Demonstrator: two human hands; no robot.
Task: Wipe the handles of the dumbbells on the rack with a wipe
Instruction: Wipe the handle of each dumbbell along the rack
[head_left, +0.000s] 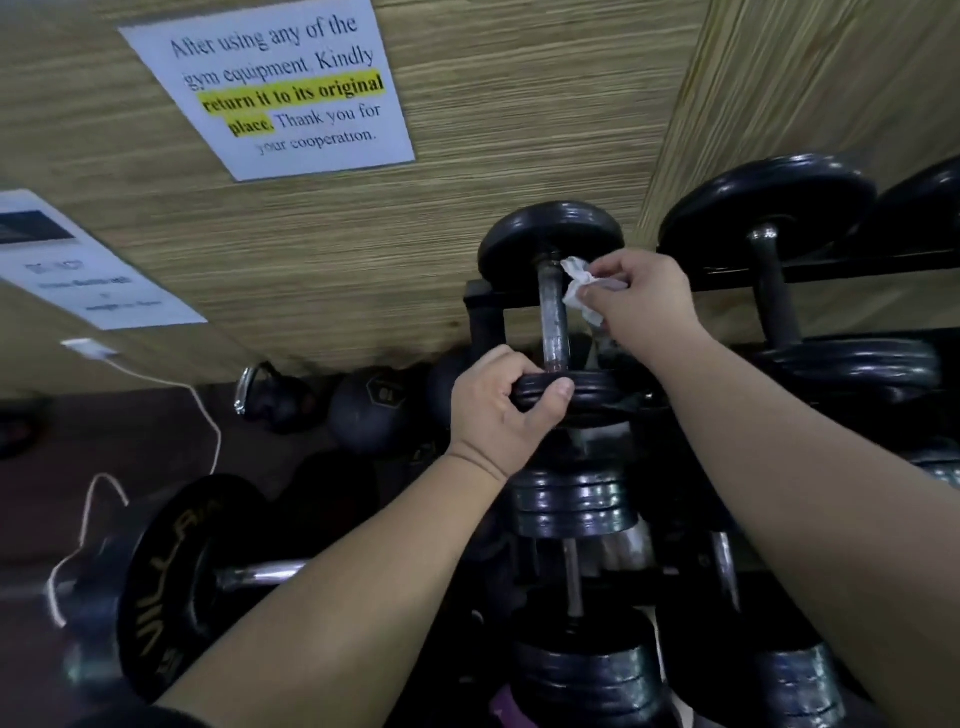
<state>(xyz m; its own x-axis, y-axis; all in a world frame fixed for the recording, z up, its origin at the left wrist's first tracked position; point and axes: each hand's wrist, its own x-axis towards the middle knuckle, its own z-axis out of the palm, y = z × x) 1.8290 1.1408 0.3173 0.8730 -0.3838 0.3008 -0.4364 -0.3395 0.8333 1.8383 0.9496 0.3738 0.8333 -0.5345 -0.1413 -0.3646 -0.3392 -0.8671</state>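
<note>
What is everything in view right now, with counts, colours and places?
wipe: one, white, against the held dumbbell's handle
held dumbbell: one, black plates, grey handle, top tier
other dumbbells: several, black, rack and lower left
rack: one, black, by the wall
notices: two, white, on the wall
cable: one, white, left floor
ball: one, black, floor by the wall
left hand: grips the held dumbbell's near plates
right hand: pinches the wipe

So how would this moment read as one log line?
step: wiping dumbbell handle | left hand: grips near plates | right hand: pinches wipe at handle
</note>
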